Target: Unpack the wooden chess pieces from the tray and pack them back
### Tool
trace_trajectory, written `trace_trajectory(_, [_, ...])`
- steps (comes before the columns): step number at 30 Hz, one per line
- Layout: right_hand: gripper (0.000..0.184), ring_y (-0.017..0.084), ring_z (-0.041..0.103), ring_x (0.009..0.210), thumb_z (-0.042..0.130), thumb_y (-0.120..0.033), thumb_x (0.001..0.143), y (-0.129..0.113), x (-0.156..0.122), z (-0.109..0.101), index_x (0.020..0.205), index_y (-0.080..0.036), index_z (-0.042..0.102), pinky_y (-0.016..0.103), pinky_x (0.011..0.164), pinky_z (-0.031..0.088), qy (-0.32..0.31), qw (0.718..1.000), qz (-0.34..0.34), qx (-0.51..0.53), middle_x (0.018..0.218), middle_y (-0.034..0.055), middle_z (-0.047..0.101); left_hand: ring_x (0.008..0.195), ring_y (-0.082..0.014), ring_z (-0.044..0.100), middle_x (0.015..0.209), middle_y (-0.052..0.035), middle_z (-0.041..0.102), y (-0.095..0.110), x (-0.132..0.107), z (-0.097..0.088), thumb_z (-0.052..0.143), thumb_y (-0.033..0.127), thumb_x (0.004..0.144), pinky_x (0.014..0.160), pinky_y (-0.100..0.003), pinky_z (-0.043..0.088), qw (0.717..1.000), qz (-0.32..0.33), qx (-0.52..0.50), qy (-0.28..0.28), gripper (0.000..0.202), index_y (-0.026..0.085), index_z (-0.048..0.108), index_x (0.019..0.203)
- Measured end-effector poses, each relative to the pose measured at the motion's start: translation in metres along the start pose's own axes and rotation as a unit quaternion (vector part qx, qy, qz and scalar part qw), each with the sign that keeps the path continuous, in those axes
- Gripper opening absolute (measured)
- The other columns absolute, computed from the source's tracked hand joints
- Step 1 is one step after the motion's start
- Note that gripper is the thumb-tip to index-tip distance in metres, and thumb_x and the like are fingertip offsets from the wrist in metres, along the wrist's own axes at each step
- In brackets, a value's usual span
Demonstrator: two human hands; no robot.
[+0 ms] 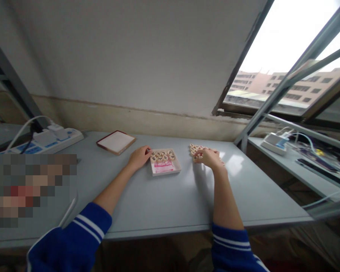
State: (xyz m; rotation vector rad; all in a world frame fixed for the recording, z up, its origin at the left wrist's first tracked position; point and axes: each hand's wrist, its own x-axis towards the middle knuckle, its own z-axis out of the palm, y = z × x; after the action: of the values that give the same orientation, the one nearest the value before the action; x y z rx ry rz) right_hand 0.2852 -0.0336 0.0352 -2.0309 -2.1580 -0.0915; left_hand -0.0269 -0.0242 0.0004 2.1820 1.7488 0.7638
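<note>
A small white box [166,172] lies on the table with two rows of round Chinese chess pieces [162,156] along its far side. Pink markings show on its bare floor nearer me. My left hand [140,155] holds the box by its left far corner, fingers closed against the wall. To the right of the box, more Chinese chess pieces [193,148] stand in a cluster on the tabletop. My right hand [210,156] reaches over this cluster with curled fingers, the fingertips on a piece at its near left side. The hand covers part of the cluster.
A box lid [116,142] with a dark red edge lies on the table [164,204] at the back left. Beyond it is a white power strip [53,139] with plugs. Metal bed-frame bars [253,122] rise at the right, beside another desk with a charger [274,142].
</note>
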Motion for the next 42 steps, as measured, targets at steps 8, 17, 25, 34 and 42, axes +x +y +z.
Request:
trace_trajectory(8, [0.024, 0.014, 0.052, 0.073, 0.062, -0.041, 0.069, -0.091, -0.003, 0.002, 0.087, -0.026, 0.063, 0.027, 0.07, 0.031, 0.04, 0.953, -0.214, 0.212, 0.079, -0.0001, 0.061, 0.076, -0.0153, 0.057, 0.085, -0.0051, 0.065, -0.001, 0.001, 0.003, 0.041, 0.032, 0.08, 0.064, -0.023, 0.039, 1.0, 0.012, -0.023, 0.011, 0.024, 0.018, 0.059, 0.086])
trace_trajectory(17, [0.026, 0.02, 0.049, 0.09, 0.057, -0.037, 0.075, -0.144, -0.024, 0.027, 0.095, -0.021, 0.054, 0.034, 0.083, 0.024, 0.062, 0.947, -0.28, 0.147, 0.094, 0.0051, 0.061, 0.075, -0.0149, 0.057, 0.082, -0.0059, 0.064, -0.001, 0.001, 0.004, 0.04, 0.032, 0.081, 0.066, -0.023, 0.04, 0.999, 0.026, -0.039, 0.014, 0.025, 0.017, 0.06, 0.083])
trace_trajectory(25, [0.019, 0.017, 0.047, 0.086, 0.052, -0.038, 0.078, -0.139, -0.023, 0.025, 0.074, -0.023, 0.061, 0.032, 0.08, 0.023, 0.033, 0.941, -0.309, 0.131, 0.082, 0.0009, 0.059, 0.076, -0.0155, 0.057, 0.083, -0.0056, 0.064, 0.001, 0.0, 0.004, 0.04, 0.032, 0.081, 0.066, -0.023, 0.039, 0.999, 0.026, -0.018, 0.008, 0.025, 0.017, 0.059, 0.087])
trace_trajectory(34, [0.017, 0.021, 0.045, 0.087, 0.049, -0.034, 0.079, -0.078, -0.004, 0.007, 0.084, -0.023, 0.06, 0.034, 0.076, 0.024, 0.096, 0.987, -0.118, 0.053, 0.088, 0.0052, 0.057, 0.079, -0.0158, 0.057, 0.086, -0.0062, 0.064, 0.004, -0.002, 0.001, 0.038, 0.031, 0.082, 0.068, -0.024, 0.039, 1.0, 0.015, -0.012, -0.001, 0.025, 0.017, 0.058, 0.09])
trace_trajectory(42, [0.023, 0.029, 0.043, 0.094, 0.05, -0.034, 0.076, -0.021, -0.002, 0.017, 0.09, -0.021, 0.062, 0.044, 0.078, 0.023, 0.078, 0.992, 0.05, -0.08, 0.097, 0.0119, 0.056, 0.078, -0.0162, 0.057, 0.086, -0.006, 0.064, 0.002, -0.003, 0.002, 0.037, 0.033, 0.083, 0.066, -0.024, 0.038, 1.0, 0.029, -0.003, 0.004, 0.026, 0.017, 0.057, 0.09])
